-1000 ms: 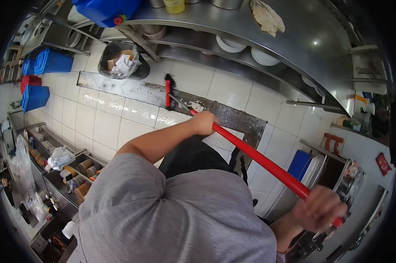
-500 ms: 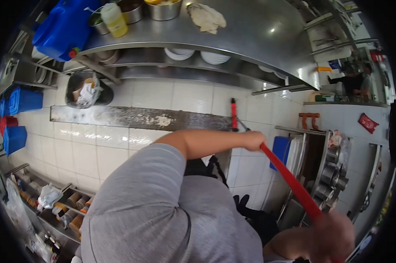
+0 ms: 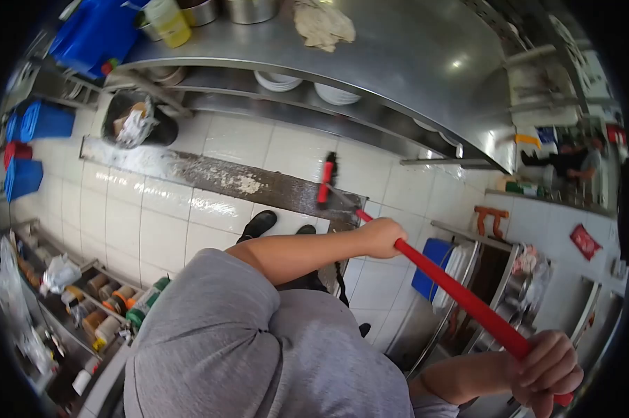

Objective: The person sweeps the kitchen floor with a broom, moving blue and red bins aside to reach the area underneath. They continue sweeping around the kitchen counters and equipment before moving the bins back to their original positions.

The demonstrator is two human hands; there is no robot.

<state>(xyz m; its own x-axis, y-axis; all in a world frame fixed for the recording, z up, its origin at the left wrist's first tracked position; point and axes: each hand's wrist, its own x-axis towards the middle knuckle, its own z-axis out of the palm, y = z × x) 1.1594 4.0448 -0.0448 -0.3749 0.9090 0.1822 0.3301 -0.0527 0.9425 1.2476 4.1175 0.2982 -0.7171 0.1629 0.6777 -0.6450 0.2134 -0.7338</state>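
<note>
A long red handle (image 3: 461, 296) runs diagonally from the lower right up to a red-and-black brush head (image 3: 326, 180) on the wet floor. My left hand (image 3: 384, 237) is closed around the upper part of the handle. Near its other end, at the lower right, my right hand (image 3: 548, 369) has its fingers wrapped round it. The brush head lies across a dark, wet strip (image 3: 280, 189) set in the white tiles.
A steel table (image 3: 412, 63) with stacked plates (image 3: 277, 81) below crosses the top. A bin (image 3: 139, 122) stands left of it. Shelves with jars (image 3: 98, 285) are at lower left, a blue board (image 3: 431, 270) at right. Another person (image 3: 583, 164) is far right.
The brush head has moved left across the strip. My left hand has shifted left and slightly down, and my right hand a little right. My shoes have come into view.
</note>
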